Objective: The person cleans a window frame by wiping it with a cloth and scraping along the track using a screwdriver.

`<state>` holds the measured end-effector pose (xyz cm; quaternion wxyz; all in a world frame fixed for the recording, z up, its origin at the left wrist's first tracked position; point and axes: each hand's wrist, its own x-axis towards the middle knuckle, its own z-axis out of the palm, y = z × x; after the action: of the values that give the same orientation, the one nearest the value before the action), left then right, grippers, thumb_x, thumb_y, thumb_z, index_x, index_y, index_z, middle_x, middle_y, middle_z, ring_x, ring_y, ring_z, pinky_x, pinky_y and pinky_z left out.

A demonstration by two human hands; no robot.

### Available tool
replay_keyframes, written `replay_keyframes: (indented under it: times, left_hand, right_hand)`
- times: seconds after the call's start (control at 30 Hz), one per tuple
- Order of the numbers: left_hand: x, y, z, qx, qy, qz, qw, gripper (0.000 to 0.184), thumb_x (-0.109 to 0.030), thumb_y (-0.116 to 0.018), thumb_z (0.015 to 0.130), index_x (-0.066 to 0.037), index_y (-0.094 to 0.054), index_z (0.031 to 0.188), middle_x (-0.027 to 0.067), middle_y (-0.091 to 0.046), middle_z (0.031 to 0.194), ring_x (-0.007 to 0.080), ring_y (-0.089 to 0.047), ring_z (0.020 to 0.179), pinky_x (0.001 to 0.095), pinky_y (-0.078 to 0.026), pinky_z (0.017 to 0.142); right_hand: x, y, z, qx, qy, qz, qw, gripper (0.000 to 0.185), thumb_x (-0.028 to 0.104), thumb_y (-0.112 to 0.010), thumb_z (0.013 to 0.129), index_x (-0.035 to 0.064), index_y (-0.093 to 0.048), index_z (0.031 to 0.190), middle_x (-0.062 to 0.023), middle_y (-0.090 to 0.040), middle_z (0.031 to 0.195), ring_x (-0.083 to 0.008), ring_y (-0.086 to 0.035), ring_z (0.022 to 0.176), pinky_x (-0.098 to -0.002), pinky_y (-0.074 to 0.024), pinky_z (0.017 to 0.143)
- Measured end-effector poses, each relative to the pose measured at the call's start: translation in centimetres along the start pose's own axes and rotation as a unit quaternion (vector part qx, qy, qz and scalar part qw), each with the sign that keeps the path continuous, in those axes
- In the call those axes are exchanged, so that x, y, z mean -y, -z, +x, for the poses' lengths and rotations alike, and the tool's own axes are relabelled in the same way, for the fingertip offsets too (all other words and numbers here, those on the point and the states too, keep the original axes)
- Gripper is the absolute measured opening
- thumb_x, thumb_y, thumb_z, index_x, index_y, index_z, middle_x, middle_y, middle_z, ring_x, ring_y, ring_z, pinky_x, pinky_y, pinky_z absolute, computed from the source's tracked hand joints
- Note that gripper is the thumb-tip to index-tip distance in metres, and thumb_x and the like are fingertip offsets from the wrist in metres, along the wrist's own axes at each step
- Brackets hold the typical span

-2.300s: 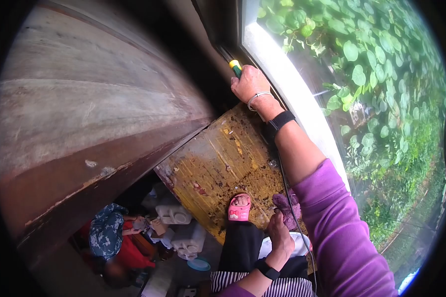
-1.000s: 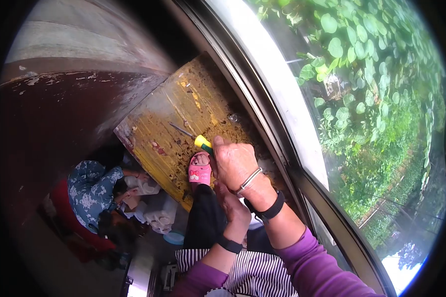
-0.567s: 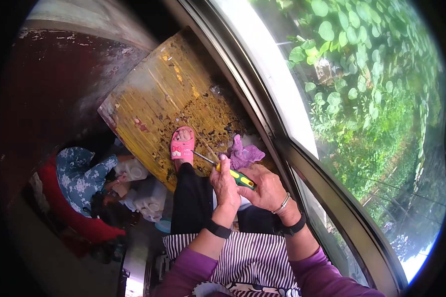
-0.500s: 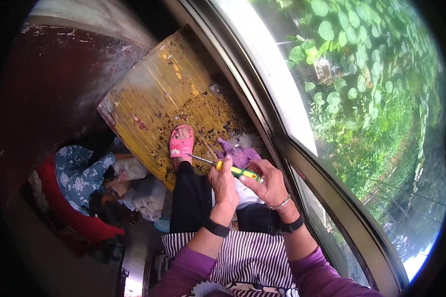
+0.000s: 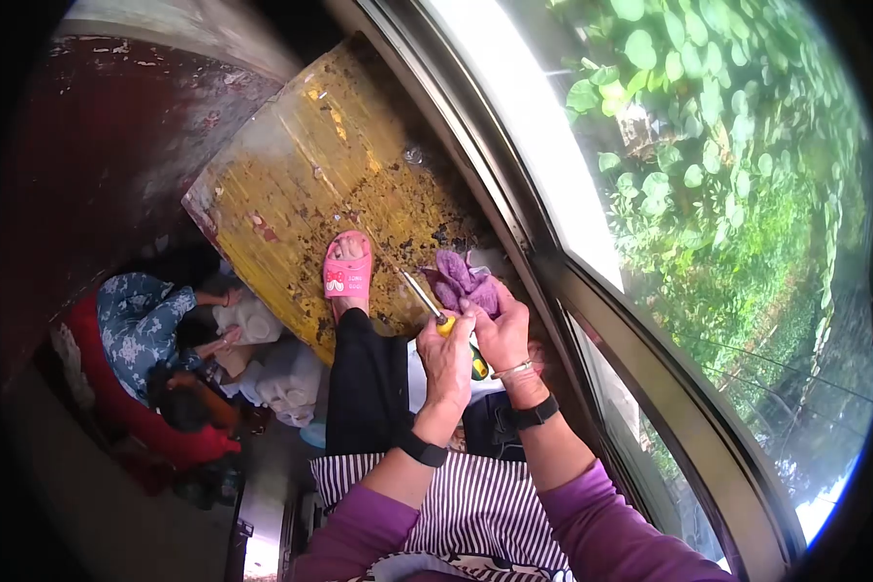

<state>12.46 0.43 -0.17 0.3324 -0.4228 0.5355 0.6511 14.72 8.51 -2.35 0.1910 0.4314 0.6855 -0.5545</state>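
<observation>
A screwdriver (image 5: pixel 446 325) with a metal shaft and a yellow-and-green handle is in both my hands, its shaft pointing up and left. My left hand (image 5: pixel 443 364) is closed around the yellow front of the handle. My right hand (image 5: pixel 503 337) closes over the handle from the other side, its thumb by the left fingers. Green handle shows between the palms; the rest is covered. Just beyond the right fingers lies a crumpled purple cloth (image 5: pixel 463 281); I cannot tell whether they touch it.
My foot in a pink slipper (image 5: pixel 347 267) stands on a worn yellow wooden board (image 5: pixel 291 184) strewn with dark flakes. A window frame (image 5: pixel 553 262) runs along the right, with leaves outside. Lower left, another person (image 5: pixel 145 330) sits beside pale bundles (image 5: pixel 289 383).
The screwdriver has turned to a steeper angle, its tip swinging upward. My right hand has moved left and up, closer to my left hand, covering more of the handle.
</observation>
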Motion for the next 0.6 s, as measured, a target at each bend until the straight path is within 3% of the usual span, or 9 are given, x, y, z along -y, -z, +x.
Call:
replay_keyframes:
  times: [0.03,0.07,0.13,0.17,0.27,0.33,0.6]
  left_hand:
    - [0.6,0.2,0.3,-0.007,0.0,0.021,1.0,0.012,-0.015,-0.06,0.076,-0.005,-0.055,0.079,-0.0015,-0.051,0.074,0.007,-0.045,0.069,0.0218,-0.036,0.063]
    - [1.2,0.4,0.7,-0.014,0.001,0.043,0.999,0.013,-0.014,-0.06,0.076,-0.004,-0.056,0.083,-0.0007,-0.052,0.076,0.0073,-0.046,0.07,0.0216,-0.036,0.063]
    - [1.4,0.8,1.5,-0.095,-0.093,0.101,0.986,0.018,-0.013,-0.059,0.077,-0.002,-0.055,0.091,0.0009,-0.052,0.08,0.0084,-0.046,0.07,0.0224,-0.037,0.064]
    - [1.3,0.9,1.5,-0.093,-0.075,0.082,0.989,0.021,-0.014,-0.059,0.077,-0.001,-0.054,0.094,0.0015,-0.052,0.081,0.0088,-0.046,0.071,0.023,-0.038,0.065]
    - [1.2,0.7,1.3,-0.077,-0.072,0.079,0.991,0.024,-0.013,-0.059,0.078,0.002,-0.051,0.095,0.0059,-0.052,0.085,0.0128,-0.049,0.073,0.0261,-0.041,0.068]
    - [1.2,0.6,1.2,-0.069,-0.083,0.086,0.99,0.025,-0.013,-0.06,0.078,0.003,-0.051,0.095,0.0073,-0.052,0.086,0.0139,-0.05,0.074,0.027,-0.042,0.069]
    - [0.7,0.5,1.0,-0.063,-0.029,0.05,0.996,0.024,-0.013,-0.059,0.079,0.001,-0.05,0.096,0.0068,-0.051,0.086,0.0138,-0.049,0.076,0.0267,-0.041,0.07]
  right_hand:
    - [0.3,-0.5,-0.6,-0.105,0.141,-0.124,0.977,0.04,-0.004,-0.053,0.068,-0.0007,-0.052,0.108,-0.0169,-0.056,0.1,-0.0282,-0.056,0.091,-0.0335,-0.0438,0.079]
    - [0.9,-0.2,-0.7,-0.108,0.142,-0.124,0.976,0.04,-0.004,-0.053,0.068,-0.0007,-0.052,0.108,-0.0169,-0.056,0.1,-0.0282,-0.056,0.091,-0.0335,-0.0438,0.079]
    - [3.9,0.6,-0.8,-0.216,0.279,-0.191,0.916,0.047,-0.01,-0.05,0.062,0.0001,-0.051,0.108,-0.0185,-0.055,0.098,-0.0341,-0.053,0.091,-0.0352,-0.0431,0.08]
    - [4.3,1.1,-0.5,-0.244,0.305,-0.212,0.896,0.05,-0.011,-0.05,0.061,0.0,-0.049,0.109,-0.0181,-0.054,0.098,-0.0346,-0.052,0.092,-0.0374,-0.0422,0.081]
    - [5.0,1.9,1.3,-0.28,0.31,-0.281,0.864,0.054,-0.01,-0.052,0.059,-0.0001,-0.046,0.112,-0.0214,-0.048,0.105,-0.038,-0.047,0.089,-0.0429,-0.0405,0.077]
    - [4.4,1.4,3.9,-0.288,0.321,-0.31,0.847,0.056,-0.01,-0.051,0.06,-0.0004,-0.044,0.115,-0.0218,-0.048,0.108,-0.0392,-0.047,0.094,-0.0428,-0.0402,0.082]
    - [3.4,-0.6,9.6,-0.221,0.25,-0.439,0.834,0.056,-0.003,-0.054,0.062,-0.0003,-0.043,0.117,-0.0199,-0.047,0.112,-0.0353,-0.046,0.092,-0.0409,-0.0438,0.076]
